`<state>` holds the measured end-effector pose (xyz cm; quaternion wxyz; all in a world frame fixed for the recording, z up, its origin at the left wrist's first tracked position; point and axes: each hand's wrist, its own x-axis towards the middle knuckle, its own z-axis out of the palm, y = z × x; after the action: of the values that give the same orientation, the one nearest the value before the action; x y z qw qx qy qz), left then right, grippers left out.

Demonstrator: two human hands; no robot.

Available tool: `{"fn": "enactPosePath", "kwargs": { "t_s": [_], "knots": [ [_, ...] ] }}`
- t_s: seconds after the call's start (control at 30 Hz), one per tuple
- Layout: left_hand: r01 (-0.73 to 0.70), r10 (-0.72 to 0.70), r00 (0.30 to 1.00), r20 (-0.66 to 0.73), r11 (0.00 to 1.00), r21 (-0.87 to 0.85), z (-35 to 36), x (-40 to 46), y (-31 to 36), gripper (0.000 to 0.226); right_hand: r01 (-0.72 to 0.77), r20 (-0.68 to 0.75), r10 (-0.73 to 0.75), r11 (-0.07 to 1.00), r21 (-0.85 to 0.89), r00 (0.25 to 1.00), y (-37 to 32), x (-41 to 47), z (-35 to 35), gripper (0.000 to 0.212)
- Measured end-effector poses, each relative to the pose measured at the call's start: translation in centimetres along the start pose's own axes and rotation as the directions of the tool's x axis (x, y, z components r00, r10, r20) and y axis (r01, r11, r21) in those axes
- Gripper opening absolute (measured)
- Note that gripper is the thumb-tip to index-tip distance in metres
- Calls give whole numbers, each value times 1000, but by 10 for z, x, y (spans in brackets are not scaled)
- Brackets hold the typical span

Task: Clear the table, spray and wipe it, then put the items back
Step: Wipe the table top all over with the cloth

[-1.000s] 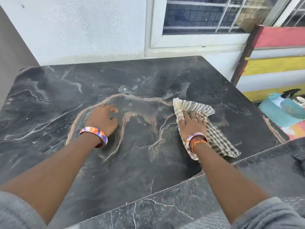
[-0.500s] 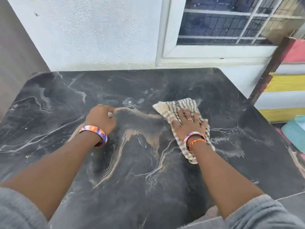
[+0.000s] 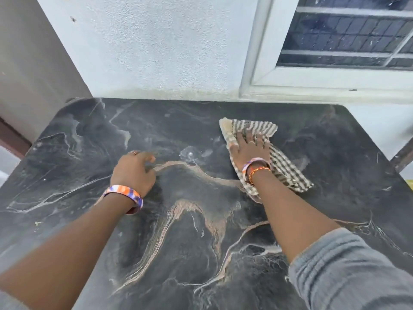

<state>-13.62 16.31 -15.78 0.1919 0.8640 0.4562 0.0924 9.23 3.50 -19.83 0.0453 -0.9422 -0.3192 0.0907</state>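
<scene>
A black marble-patterned table with pale and tan veins fills the view. My right hand lies flat, fingers spread, pressing a brown-and-white striped cloth onto the table toward its far right. My left hand rests on the table at centre-left, fingers curled down against the surface, holding nothing. A small wet patch glistens on the surface between the two hands. Both wrists wear bangles.
A white rough wall runs along the table's far edge, with a white-framed barred window at the upper right. A dark post shows at the right edge. Grey floor lies to the left.
My right hand has pushed the cloth away from me toward the table's far edge. The view has shifted forward and left, so the coloured boards at the right have left the frame. The left hand stays planted.
</scene>
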Motion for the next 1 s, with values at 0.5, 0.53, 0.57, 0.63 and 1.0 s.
{"fn": "enactPosePath", "kwargs": {
  "t_s": [0.5,0.53,0.57,0.63,1.0],
  "knots": [
    [-52,44,991,127,997,58,8,32,67,44,445,99,-468,875,190,878,61,-45,-7,47],
    [-66,55,986,155,995,70,12,36,72,47,326,76,-334,940,99,939,86,-36,-9,49],
    [-85,69,982,177,993,83,16,42,77,51,194,55,-195,981,29,979,109,-27,-12,53],
    [-135,111,970,216,986,100,21,54,85,59,-39,39,40,999,-11,998,138,-10,-17,58],
    [-515,46,768,638,636,574,43,90,110,87,-322,9,322,944,75,947,113,103,-28,59]
  ]
}}
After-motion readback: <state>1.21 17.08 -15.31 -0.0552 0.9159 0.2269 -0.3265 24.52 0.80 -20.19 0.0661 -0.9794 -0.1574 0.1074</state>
